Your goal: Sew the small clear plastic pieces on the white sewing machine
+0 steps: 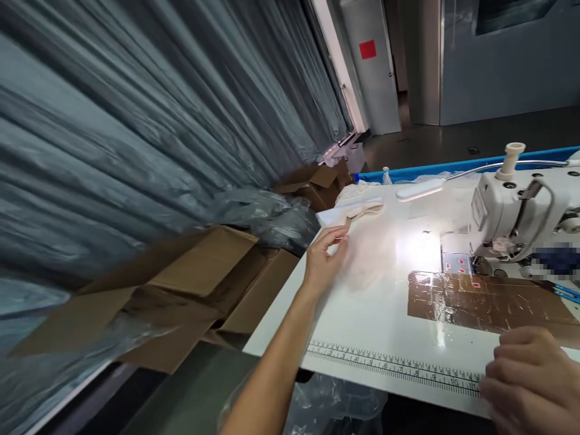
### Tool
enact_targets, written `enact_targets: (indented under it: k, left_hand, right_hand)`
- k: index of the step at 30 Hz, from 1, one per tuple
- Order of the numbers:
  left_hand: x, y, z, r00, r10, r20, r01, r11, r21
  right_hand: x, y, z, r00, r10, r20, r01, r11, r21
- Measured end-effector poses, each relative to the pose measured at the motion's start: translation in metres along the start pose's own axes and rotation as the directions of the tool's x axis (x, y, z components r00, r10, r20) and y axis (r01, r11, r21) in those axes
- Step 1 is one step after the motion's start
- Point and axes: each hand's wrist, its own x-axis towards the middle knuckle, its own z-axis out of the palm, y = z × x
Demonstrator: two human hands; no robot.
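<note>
My left hand [324, 260] is over the left part of the white sewing table [362, 320]. Its fingers are bent, with a small gap between thumb and forefinger, and nothing shows in that gap. Just beyond the fingertips lies a folded white and cream cloth [362, 209]; whether they touch it I cannot tell. At the lower right, my right hand [530, 377] is curled by the table's front edge, slightly blurred. The inside of its grip is hidden. A white sewing machine [507, 211] stands on the right, its lamp lighting the needle area.
Brown tape or sheet [471, 302] covers the tabletop before the machine. A printed ruler [394, 367] runs along the front edge. Blue-handled snips [566, 292] lie at the right. Open cardboard boxes [199, 272] and clear plastic stand left, beside a grey curtain [172, 121].
</note>
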Motion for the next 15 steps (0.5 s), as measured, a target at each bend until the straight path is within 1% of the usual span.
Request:
enact_targets:
  k: [1, 2, 3, 6, 8, 10, 12, 15]
  left_hand:
    - [-0.005, -0.004, 0.001, 0.999, -0.029, -0.018, 0.029, 1.0, -0.011]
    - [-0.009, -0.007, 0.002, 0.999, -0.049, -0.019, 0.049, 0.999, -0.015]
    - [-0.013, -0.007, 0.004, 0.998, -0.058, -0.005, 0.058, 0.998, -0.014]
    - [-0.022, -0.002, 0.009, 0.997, -0.045, 0.069, 0.047, 0.999, -0.018]
    - [-0.025, 0.004, 0.013, 0.992, -0.005, 0.127, 0.01, 0.999, -0.037]
    - [-0.028, 0.007, 0.016, 0.981, 0.052, 0.184, -0.046, 0.998, -0.039]
    - [-0.03, 0.008, 0.018, 0.967, 0.093, 0.238, -0.095, 0.995, -0.004]
    - [-0.032, 0.006, 0.019, 0.951, 0.09, 0.295, -0.112, 0.992, 0.058]
  right_hand:
    - [0.003, 0.007, 0.006, 0.997, -0.072, -0.033, 0.071, 0.997, -0.024]
    - [0.005, 0.014, 0.012, 0.993, -0.11, -0.048, 0.109, 0.993, -0.036]
    - [0.004, 0.02, 0.019, 0.993, -0.107, -0.039, 0.106, 0.994, -0.042]
    - [-0.003, 0.034, 0.036, 0.998, -0.029, -0.048, 0.027, 0.999, -0.033]
    - [-0.009, 0.038, 0.045, 1.0, 0.004, 0.0, -0.004, 1.0, -0.023]
    - [-0.013, 0.04, 0.049, 0.999, 0.034, 0.037, -0.033, 0.999, -0.018]
    - [-0.016, 0.04, 0.051, 0.996, 0.072, 0.045, -0.072, 0.997, -0.009]
    - [-0.02, 0.041, 0.051, 0.992, 0.11, 0.062, -0.111, 0.994, 0.008]
